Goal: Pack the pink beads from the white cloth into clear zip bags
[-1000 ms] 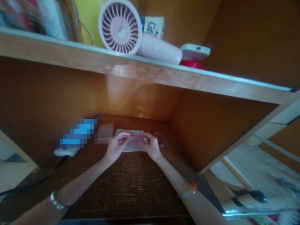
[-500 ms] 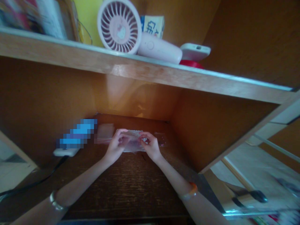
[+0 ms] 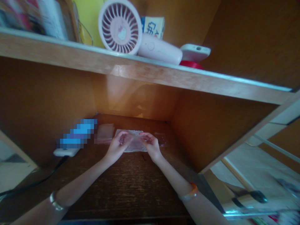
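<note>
My left hand (image 3: pixel 118 144) and my right hand (image 3: pixel 151 145) face each other low in the wooden cubby. Thumb and fingers of each are pinched on a small clear plastic bag (image 3: pixel 135 137) stretched between them; its outline is faint. Under it lies a whitish, translucent plastic packet (image 3: pixel 134 147), partly hidden by my hands. A flat stack of clear bags (image 3: pixel 105 132) rests to the left of my left hand. Beyond my right hand is a clear bag with small reddish bits (image 3: pixel 161 140).
A lit phone-like screen (image 3: pixel 77 134), blurred out, leans at the left above a white base with a black cable (image 3: pixel 56 168). Overhead, the shelf edge (image 3: pixel 145 73) crosses the view, carrying a pink handheld fan (image 3: pixel 122 29) and a white device (image 3: pixel 195 51). Side panels flank the cubby.
My fingers have shifted slightly, and the clear bag between them looks flatter and more stretched. The right fingertips have moved a little. Everything else stays in place.
</note>
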A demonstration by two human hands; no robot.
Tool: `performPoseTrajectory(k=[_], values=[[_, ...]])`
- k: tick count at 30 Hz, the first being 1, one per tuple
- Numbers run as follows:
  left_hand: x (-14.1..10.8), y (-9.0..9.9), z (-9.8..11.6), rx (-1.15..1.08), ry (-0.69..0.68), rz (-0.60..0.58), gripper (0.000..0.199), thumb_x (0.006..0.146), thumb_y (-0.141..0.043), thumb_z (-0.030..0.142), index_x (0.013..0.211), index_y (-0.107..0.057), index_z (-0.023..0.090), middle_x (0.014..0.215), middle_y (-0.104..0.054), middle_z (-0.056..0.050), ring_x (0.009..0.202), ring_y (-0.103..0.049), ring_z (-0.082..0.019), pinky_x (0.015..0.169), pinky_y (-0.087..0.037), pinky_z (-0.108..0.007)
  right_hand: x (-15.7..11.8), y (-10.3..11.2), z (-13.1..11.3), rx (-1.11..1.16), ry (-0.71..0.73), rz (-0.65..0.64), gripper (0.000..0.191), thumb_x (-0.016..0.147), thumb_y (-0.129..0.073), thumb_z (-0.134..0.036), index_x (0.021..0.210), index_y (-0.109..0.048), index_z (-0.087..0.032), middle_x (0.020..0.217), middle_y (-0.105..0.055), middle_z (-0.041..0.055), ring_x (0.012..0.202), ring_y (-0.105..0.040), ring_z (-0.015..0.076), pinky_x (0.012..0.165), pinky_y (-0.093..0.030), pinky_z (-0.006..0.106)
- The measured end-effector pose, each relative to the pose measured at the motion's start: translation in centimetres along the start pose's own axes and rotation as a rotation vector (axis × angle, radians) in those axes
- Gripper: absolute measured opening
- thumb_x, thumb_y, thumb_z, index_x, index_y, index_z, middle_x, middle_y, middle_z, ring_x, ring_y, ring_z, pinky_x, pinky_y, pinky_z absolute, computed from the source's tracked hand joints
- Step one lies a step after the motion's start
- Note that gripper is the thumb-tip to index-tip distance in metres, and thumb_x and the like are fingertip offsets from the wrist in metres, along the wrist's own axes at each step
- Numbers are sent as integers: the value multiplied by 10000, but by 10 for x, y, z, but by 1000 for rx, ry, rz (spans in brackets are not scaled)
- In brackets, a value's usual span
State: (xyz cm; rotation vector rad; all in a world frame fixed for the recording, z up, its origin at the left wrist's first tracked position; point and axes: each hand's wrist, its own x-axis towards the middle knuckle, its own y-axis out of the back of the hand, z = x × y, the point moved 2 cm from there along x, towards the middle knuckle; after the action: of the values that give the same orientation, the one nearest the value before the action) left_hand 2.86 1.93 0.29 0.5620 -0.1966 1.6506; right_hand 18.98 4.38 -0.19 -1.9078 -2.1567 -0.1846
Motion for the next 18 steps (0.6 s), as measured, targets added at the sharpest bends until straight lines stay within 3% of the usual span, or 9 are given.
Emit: performPoseTrajectory(k=[4,9,13,18], values=[[-1,-2,-1,29,29,-89,219,793,-579,383,759,-586,166,707,-604,-3,665,-564,-140,598,-444,-242,0,2,1,76,-66,56,222,625,-690,-352,740,-596,-188,708,-675,21,625,-614,165,587,-486,273],[-2,-3,4,-9,72,-134,231,798,-567,394,767,-592,167,658,-595,6,604,-542,-129,545,-425,-227,1,2,5,118,-114,105,209,644,-651,-370,663,-582,-173,608,-637,4,516,-548,128,525,-434,238],[-3,-3,9,-2,35,-174,222,804,-549,379,778,-604,165,698,-629,-14,642,-569,-142,580,-448,-242,0,2,4,110,-140,91,212,615,-664,-364,652,-576,-175,606,-626,-1,517,-537,128,504,-422,231],[-3,-4,9,43,7,-177,212,810,-540,358,812,-611,159,767,-653,-37,720,-599,-160,664,-471,-270,-2,-1,-3,71,-120,49,203,626,-677,-355,655,-604,-168,653,-643,13,584,-563,135,585,-452,246]])
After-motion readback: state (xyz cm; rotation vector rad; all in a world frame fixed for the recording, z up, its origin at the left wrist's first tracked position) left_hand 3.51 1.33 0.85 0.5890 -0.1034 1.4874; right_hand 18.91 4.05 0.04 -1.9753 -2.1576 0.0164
